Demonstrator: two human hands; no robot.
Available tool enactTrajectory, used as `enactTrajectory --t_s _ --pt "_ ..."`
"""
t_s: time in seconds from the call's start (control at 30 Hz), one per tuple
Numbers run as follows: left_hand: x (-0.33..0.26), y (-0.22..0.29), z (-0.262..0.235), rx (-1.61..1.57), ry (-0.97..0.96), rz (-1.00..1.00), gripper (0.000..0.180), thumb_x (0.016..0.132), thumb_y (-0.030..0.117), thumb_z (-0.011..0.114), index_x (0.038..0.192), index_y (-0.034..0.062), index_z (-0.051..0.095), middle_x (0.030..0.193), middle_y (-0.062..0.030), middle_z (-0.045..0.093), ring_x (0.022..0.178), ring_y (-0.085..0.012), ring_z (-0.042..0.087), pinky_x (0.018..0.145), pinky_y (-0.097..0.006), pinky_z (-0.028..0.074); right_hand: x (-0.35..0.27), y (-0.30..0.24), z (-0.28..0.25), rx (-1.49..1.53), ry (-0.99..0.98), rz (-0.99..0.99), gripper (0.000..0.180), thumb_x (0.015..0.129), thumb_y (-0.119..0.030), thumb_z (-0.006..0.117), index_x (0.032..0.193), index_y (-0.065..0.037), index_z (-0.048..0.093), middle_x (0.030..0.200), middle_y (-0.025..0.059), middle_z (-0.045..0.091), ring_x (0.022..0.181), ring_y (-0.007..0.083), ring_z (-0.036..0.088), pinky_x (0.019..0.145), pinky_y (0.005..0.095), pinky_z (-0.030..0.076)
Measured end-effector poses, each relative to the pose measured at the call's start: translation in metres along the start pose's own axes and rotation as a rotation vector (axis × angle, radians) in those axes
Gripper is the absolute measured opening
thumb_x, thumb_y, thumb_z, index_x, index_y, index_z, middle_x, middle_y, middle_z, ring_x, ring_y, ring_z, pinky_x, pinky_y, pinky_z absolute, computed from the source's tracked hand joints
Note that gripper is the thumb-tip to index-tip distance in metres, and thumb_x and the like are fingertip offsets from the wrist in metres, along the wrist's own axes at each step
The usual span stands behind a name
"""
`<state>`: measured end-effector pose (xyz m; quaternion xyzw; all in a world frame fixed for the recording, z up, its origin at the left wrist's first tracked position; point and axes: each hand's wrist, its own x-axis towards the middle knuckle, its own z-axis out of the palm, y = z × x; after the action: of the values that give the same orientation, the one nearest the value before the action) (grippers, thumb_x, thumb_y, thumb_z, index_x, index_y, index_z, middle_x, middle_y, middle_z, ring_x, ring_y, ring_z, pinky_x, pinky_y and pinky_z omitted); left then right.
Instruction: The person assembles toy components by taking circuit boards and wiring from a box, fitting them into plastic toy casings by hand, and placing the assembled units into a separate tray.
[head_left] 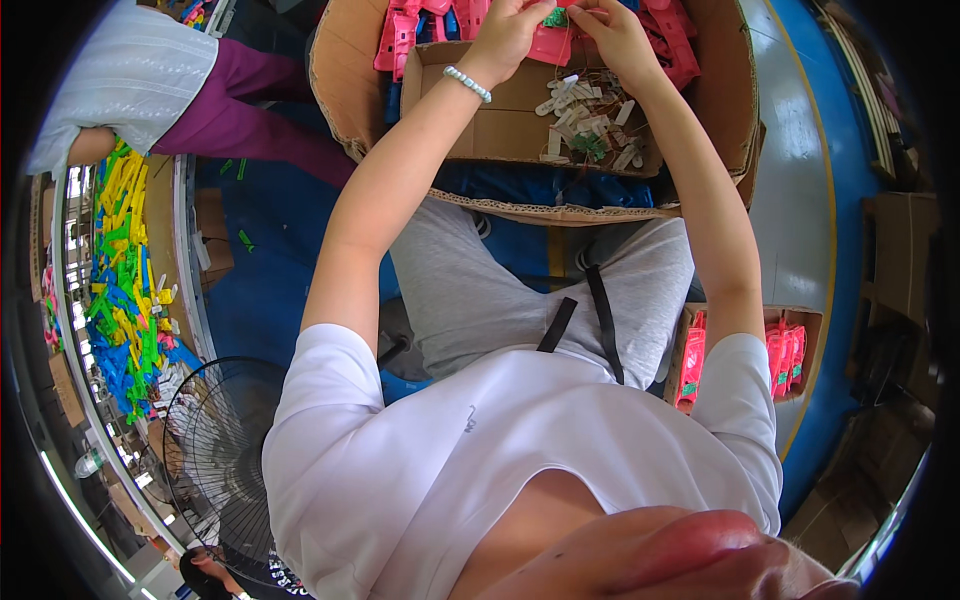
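Note:
At the upper edge of the view, both hands meet over a large cardboard box (pixel 340 75). My left hand (pixel 508 38), with a beaded bracelet on its wrist, is closed in a pinch beside a small green circuit board (pixel 556 17). Facing it, my right hand (pixel 615 38) is also closed, fingertips together by the board; what exactly they grip is too small to tell. A pink plastic part (pixel 550 46) lies just under the fingers, and thin wires hang there. Below, a smaller cardboard tray (pixel 450 118) holds white pieces (pixel 580 108) with wires and another green board (pixel 590 147).
Pink plastic parts (pixel 672 40) fill the box around the tray, with blue parts (pixel 545 186) underneath. Right of my legs stands a carton (pixel 812 330) of pink parts with green boards. A black fan (pixel 225 460), a bench of coloured pieces (pixel 125 270) and another person (pixel 150 80) are at left.

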<state>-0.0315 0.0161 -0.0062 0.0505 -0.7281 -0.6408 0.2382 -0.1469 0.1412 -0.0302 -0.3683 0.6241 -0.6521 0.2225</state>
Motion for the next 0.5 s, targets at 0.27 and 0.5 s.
enactTrajectory --t_s 0.27,0.5 --pt "-0.005 0.0 0.002 0.035 0.047 0.054 0.037 0.101 0.018 0.051 0.132 -0.0018 0.055 0.122 -0.0057 0.061 0.108 -0.0116 0.054 0.094 -0.024 0.041 -0.012 -0.028 0.007 -0.022 0.042 0.031 0.013 0.099 -0.012 0.058 0.105 0.0 0.057 0.091 0.007 0.064 0.086 0.0129 0.058 0.075 0.0257 0.046" --pt "-0.006 0.0 -0.004 0.029 0.038 0.06 0.037 0.1 0.019 0.052 0.131 -0.0006 0.057 0.106 -0.0003 0.061 0.091 -0.0076 0.054 0.082 -0.021 0.043 -0.006 -0.013 0.009 0.035 0.014 -0.067 0.012 0.099 -0.013 0.057 0.102 -0.002 0.057 0.091 0.0043 0.063 0.086 0.0106 0.056 0.075 0.0242 0.045"
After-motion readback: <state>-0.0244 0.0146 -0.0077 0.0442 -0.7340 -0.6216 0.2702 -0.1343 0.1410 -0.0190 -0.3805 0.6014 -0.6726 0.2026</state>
